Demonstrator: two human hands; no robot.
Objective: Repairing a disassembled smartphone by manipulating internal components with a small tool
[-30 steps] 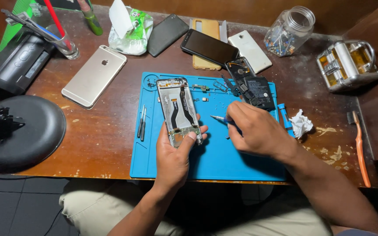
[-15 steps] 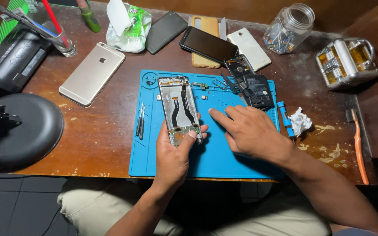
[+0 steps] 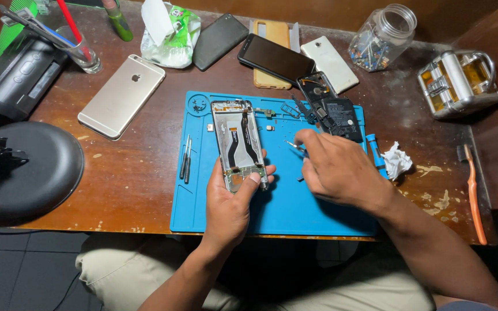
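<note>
Gold phone (image 3: pixel 121 95), glass jar (image 3: pixel 383 37), orange toothbrush (image 3: pixel 475 193), crumpled tissue (image 3: pixel 396 160), black lamp base (image 3: pixel 30 168)

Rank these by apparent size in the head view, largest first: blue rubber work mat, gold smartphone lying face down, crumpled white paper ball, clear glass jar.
1. Blue rubber work mat
2. Gold smartphone
3. Clear glass jar
4. Crumpled white paper ball

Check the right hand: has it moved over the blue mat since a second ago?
Yes. The right hand with its tweezers has shifted up and toward the dark battery part at the blue mat top edge.
</note>
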